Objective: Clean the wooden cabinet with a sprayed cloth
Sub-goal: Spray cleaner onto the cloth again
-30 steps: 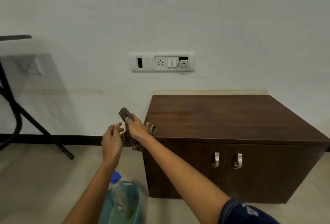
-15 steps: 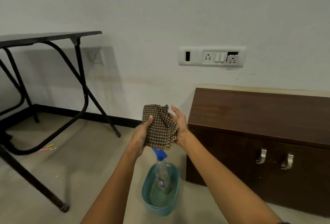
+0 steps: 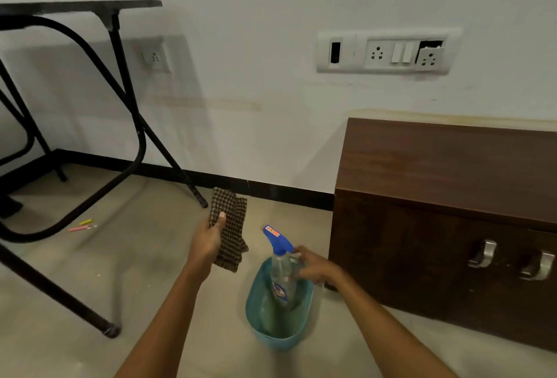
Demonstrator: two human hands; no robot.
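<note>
Right hand (image 3: 315,269) just left the cloth (image 3: 230,228), fingers curling round the spray bottle (image 3: 281,275) in the tub (image 3: 278,335); left hand (image 3: 209,239) pinches the cloth alone. Grab the neck, lift straight.

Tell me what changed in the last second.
The right hand let go of the cloth and dropped to the spray bottle in the tub, fingers closing on it. The left hand now holds the cloth alone, lower. The bottle stays in the tub beside the cabinet.
</note>
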